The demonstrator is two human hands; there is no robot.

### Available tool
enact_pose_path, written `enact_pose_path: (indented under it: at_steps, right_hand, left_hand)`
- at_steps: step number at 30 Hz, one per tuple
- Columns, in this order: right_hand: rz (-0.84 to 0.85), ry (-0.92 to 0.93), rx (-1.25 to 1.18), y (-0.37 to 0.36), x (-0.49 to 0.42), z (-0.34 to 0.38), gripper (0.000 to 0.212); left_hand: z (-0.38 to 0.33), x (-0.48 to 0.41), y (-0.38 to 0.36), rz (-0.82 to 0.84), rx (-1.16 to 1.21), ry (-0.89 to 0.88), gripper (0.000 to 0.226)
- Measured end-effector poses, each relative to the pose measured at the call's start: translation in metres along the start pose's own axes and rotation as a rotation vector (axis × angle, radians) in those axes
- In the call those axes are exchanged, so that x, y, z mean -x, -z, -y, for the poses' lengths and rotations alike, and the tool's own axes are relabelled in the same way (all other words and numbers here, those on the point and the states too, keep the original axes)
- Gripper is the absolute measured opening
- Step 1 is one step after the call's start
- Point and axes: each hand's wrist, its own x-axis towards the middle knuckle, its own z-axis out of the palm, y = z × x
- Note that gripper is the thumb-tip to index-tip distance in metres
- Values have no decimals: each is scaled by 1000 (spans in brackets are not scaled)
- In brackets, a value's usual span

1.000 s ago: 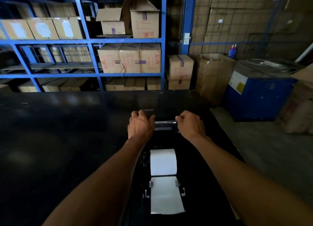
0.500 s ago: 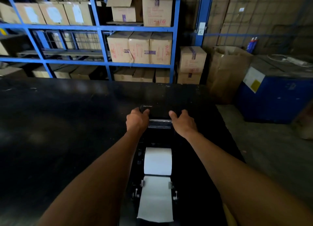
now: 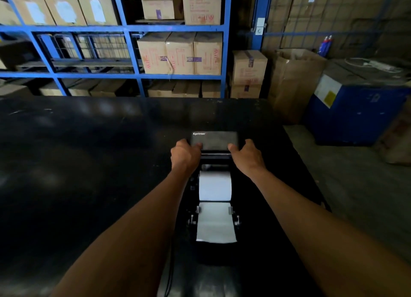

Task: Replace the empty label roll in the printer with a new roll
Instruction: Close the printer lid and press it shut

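Observation:
A black label printer (image 3: 213, 254) stands open on the black table (image 3: 89, 163). Its lid (image 3: 214, 140), marked Xprinter, is raised at the far end. My left hand (image 3: 185, 155) grips the lid's left edge and my right hand (image 3: 246, 155) grips its right edge. Inside the open body sits a white label roll (image 3: 215, 185). A strip of white label paper (image 3: 216, 222) runs from the roll toward me between the side guides and ends near the printer's front.
Blue metal shelving (image 3: 133, 28) with several cardboard boxes stands behind the table. More boxes (image 3: 248, 67) and an open brown carton (image 3: 293, 81) sit on the floor at the back right, beside a blue cabinet (image 3: 353, 116). The table's right edge runs close to the printer.
Both hands have stayed on the lid's edges. The lid's top face with its logo now shows more fully, and the view has shifted slightly.

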Motion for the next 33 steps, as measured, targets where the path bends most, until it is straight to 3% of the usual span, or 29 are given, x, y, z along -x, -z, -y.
enact_pose_path:
  at_steps: [14,29,33]
  right_hand:
    - [-18,-127,-35,-16,111,-74,47]
    - [49,-268,5,-27,113,-94,46]
    - [57,-232,-30,-26,109,-98,23]
  left_hand:
    - [79,113,9,95,6,52,36]
    - [99,123,2,165,9,197,35]
    - [99,122,1,121,-11,205,34]
